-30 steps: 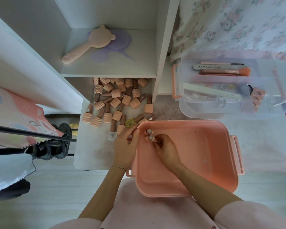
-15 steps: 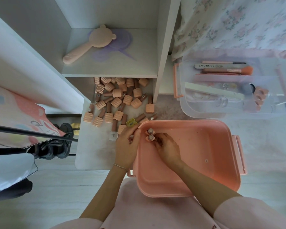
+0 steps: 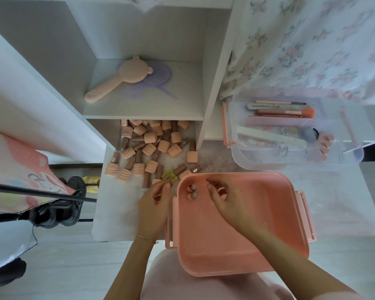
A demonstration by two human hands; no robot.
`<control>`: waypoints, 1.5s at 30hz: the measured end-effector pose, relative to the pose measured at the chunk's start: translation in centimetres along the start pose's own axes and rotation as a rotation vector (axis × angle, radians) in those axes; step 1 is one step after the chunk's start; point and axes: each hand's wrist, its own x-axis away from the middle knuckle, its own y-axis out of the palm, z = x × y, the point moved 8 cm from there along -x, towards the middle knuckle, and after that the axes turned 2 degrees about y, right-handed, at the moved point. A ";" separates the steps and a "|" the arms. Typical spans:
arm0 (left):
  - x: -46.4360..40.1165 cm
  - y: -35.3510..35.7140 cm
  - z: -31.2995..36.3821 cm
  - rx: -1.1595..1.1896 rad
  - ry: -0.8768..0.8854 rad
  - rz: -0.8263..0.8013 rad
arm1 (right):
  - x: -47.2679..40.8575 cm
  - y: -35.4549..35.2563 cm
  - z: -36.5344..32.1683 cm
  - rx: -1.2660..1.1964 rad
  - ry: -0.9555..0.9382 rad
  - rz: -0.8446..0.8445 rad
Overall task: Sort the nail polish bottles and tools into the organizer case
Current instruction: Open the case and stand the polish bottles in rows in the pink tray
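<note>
The pink organizer case (image 3: pixel 290 213) lies open in front of me. Two nail polish bottles (image 3: pixel 194 191) stand upright in its far left corner. My right hand (image 3: pixel 223 200) hovers over the case just right of them, its fingers loosely curled and apart from the bottles. My left hand (image 3: pixel 154 204) is outside the case's left wall. Its fingertips reach the near edge of the pile of peach-capped bottles (image 3: pixel 149 146), beside a small yellow piece (image 3: pixel 168 176). I cannot tell whether those fingers hold a bottle.
A clear tray (image 3: pixel 236 161) with brushes, a nail file and toe separators sits at the back right. A white shelf unit (image 3: pixel 212 83) rises behind the pile, with a pink hand mirror (image 3: pixel 117 81) on its shelf. A dark tripod leg (image 3: pixel 41 193) lies to the left.
My right hand has let go of the two standing bottles and moved right. My left hand has come off the case's corner toward the pile. The camera has tilted up a little.
</note>
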 end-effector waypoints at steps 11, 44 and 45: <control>-4.9 -11.0 -4.4 -0.194 -0.101 0.439 | -6.8 7.8 -11.6 0.152 -0.152 -0.214; -2.5 -8.9 -5.2 0.169 -0.156 0.155 | -6.0 8.9 -8.1 -0.281 0.239 -0.061; -2.0 -8.4 -4.5 0.178 -0.140 0.127 | -4.8 7.6 -8.7 -0.351 0.210 -0.075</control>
